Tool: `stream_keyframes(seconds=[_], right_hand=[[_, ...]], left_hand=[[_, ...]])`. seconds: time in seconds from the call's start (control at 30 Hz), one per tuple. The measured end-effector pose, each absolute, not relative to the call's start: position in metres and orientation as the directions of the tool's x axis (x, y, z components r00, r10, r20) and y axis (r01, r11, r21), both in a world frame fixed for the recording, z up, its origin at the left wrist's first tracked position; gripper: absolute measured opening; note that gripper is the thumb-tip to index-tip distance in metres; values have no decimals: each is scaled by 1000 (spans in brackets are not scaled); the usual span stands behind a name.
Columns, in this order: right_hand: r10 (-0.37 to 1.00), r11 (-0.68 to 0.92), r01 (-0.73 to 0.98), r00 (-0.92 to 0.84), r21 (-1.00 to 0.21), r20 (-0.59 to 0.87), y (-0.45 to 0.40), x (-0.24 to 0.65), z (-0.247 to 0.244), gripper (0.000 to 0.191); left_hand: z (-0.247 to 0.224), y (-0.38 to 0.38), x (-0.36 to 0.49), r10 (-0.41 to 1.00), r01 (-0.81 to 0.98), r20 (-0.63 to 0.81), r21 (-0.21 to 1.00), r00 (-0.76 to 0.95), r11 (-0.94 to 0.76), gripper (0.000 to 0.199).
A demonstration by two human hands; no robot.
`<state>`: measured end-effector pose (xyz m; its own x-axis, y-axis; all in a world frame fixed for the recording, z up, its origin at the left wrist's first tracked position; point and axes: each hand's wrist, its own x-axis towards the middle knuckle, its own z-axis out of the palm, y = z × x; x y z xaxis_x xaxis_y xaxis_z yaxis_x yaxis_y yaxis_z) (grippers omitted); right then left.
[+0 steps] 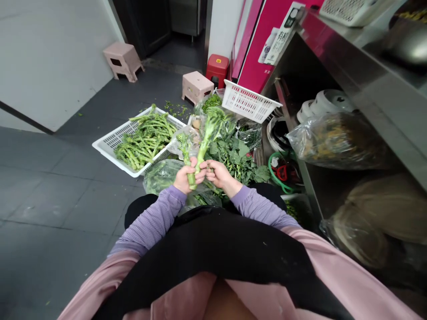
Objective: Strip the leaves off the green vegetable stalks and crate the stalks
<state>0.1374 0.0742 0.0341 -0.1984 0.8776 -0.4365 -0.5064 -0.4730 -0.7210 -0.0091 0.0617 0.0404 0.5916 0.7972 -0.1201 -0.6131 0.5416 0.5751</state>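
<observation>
My left hand (189, 176) is closed around green broccolini stalks, a thick one (207, 135) leaning up to the right and a thinner one (185, 149) beside it. Close against the thick stalk, my right hand (218, 173) is pinched shut at its lower part; what lies between those fingertips is too small to make out. Beyond my left hand, a white slotted basket (104, 146) holds a heap of trimmed stalks (145, 138). Loose green leaves (230, 155) are piled under and past my right hand. A clear plastic bag (160, 175) with greens lies below my left hand.
Two pink stools (123, 60) and a red bin (217, 69) stand farther back. A white basket (250, 103) tilts behind the leaves. At the right, a metal shelf (367, 66) holds bagged goods (336, 140); a green-rimmed basket (283, 184) sits beside it. Leaf scraps (176, 109) dot the floor.
</observation>
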Motion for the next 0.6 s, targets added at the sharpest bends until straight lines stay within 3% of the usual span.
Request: stream_keyframes(seconds=[0.1,0.23,0.4,0.5,0.6], right_hand=[[934,-356,-503,-156,-787,-322,76,139,35,19],[975,-211,-465,-161,-860,-153,88,147,52,20],[990,-123,-419,-115,-900,-81,87,139,63,30],[992,-120,-461,-98,-879,-83,89,136,62,25],[956,-294,-585,-169,-756,-241,89,128,59,26]], left_hand=[[45,67,-17,805,-641,-182,518,564,567,34],[46,64,-20,788,-607,-213,534,578,589,36],[43,61,-20,756,-566,-186,559,628,607,39],[41,60,-20,746,-559,-172,561,643,611,38],[39,60,-20,764,-563,-196,569,615,600,39]])
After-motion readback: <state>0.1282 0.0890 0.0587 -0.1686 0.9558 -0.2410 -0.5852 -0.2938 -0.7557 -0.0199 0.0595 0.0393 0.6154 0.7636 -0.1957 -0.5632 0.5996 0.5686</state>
